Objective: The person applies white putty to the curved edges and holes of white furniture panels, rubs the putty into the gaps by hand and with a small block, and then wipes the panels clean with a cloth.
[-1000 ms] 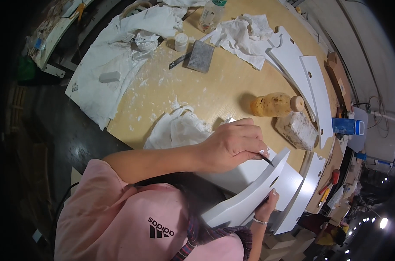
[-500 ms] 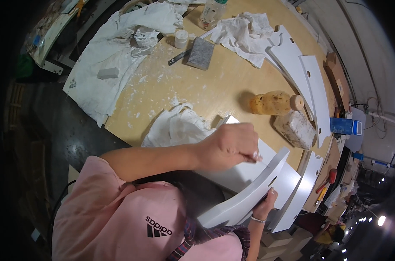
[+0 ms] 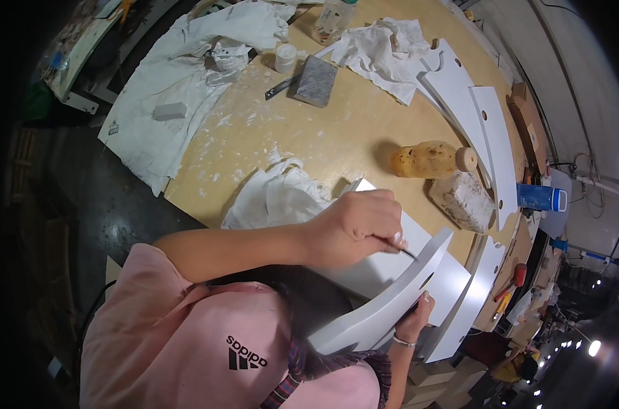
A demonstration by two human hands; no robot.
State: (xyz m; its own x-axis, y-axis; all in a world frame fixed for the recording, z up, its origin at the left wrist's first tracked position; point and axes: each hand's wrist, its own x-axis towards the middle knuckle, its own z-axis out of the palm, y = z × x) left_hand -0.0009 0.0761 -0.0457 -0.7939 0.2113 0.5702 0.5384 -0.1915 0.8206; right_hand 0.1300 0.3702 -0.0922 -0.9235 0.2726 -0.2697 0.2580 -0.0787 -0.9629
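The long curved panel (image 3: pixel 393 300) is white, the slim pointed tool (image 3: pixel 409 253) black. The rounded bottle (image 3: pixel 425 160) is amber, the fabric shirt (image 3: pixel 180 334) pink, the gathered cloth (image 3: pixel 308 369) dark with reddish stripes.

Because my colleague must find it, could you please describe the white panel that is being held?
At the near right side of the light-brown table, find the right hand. It holds a long, curved white panel with a hole. Unlike the other white panels, this one is gripped.
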